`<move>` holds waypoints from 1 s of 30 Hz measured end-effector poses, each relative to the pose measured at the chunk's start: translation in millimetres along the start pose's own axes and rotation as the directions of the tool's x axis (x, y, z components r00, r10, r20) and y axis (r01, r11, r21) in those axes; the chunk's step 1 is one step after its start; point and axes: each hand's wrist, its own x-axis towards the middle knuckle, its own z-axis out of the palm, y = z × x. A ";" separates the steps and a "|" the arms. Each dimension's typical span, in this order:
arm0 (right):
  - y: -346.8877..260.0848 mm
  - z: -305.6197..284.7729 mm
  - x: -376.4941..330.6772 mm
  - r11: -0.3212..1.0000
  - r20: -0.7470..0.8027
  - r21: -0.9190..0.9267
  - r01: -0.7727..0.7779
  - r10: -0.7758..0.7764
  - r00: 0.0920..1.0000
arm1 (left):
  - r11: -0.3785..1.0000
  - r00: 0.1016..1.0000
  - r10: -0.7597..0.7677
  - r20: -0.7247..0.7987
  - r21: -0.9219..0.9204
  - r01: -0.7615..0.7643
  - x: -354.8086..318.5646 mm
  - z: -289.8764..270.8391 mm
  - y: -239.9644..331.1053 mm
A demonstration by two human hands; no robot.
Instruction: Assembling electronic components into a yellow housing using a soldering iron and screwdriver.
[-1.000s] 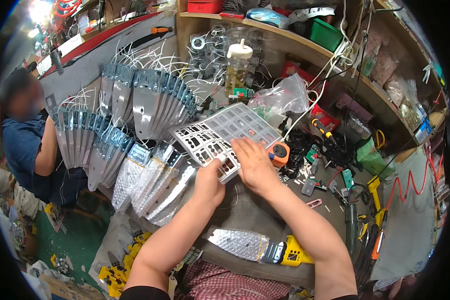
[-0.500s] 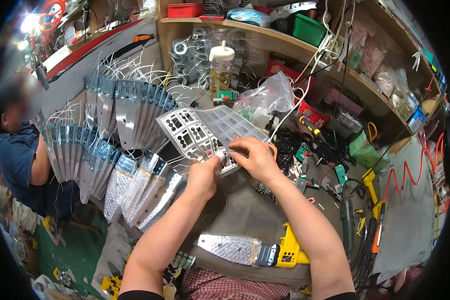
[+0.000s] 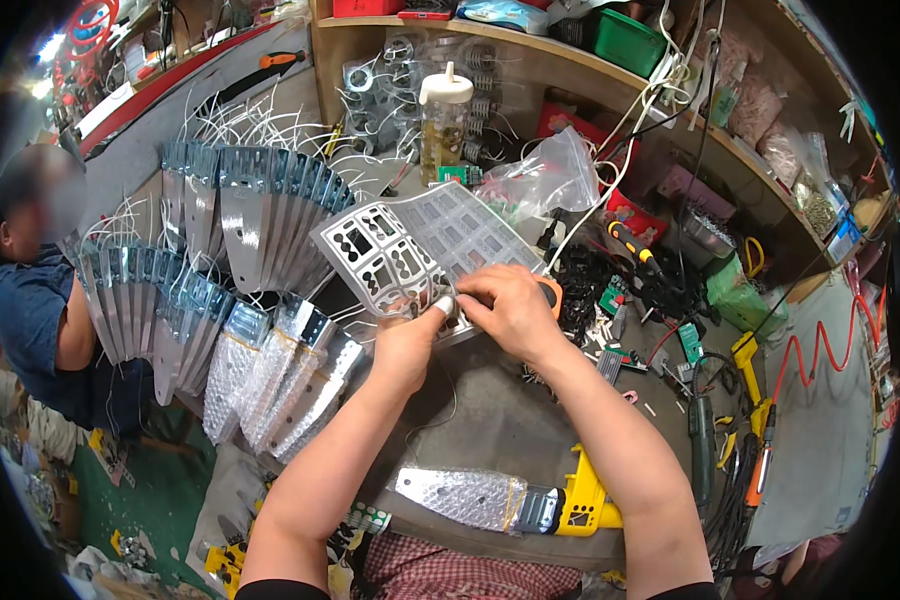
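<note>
Both hands meet at the near edge of a sticker sheet (image 3: 355, 280), pale with black-and-white panel shapes; its far half (image 3: 470, 235) is grey with rows of rectangles. My left hand (image 3: 407, 345) is closed on the sheet's near edge, its thumb tip covered in white. Beside it, my right hand (image 3: 515, 310) has thumb and fingers pinched together at the sheet; whatever is between those fingertips is too small to make out. Nearer me on the bench lies a flat metal blade wrapped in bubble wrap (image 3: 460, 497), joined to a yellow plastic handle (image 3: 587, 500).
Rows of metal blades with white wires (image 3: 255, 215) stand at left, with bubble-wrapped ones (image 3: 285, 385) nearer. A lidded bottle (image 3: 442, 125) and clear plastic bag (image 3: 545, 180) stand behind the sheet. Cables, a screwdriver (image 3: 635, 245) and circuit boards lie right. A person (image 3: 30, 300) sits left.
The view has shifted slightly. My hands stay together at the sheet's near edge, with only a small movement of the right fingers. The wrapped blade and yellow handle lie as before.
</note>
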 end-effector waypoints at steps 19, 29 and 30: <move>-59.9 -99.1 -59.2 0.896 0.049 0.197 -0.399 0.398 0.916 | 0.522 0.834 0.272 0.479 0.655 -0.546 -117.6 21.8 48.9; -134.3 -116.9 -178.8 0.709 -0.089 0.522 -0.474 0.599 0.796 | 0.936 0.876 -0.144 0.461 0.351 -0.031 -171.7 52.5 25.3; -142.0 -117.0 -192.5 0.537 0.046 0.636 -0.554 0.691 0.722 | 0.949 0.841 -0.239 0.485 0.300 0.097 -177.9 52.3 23.8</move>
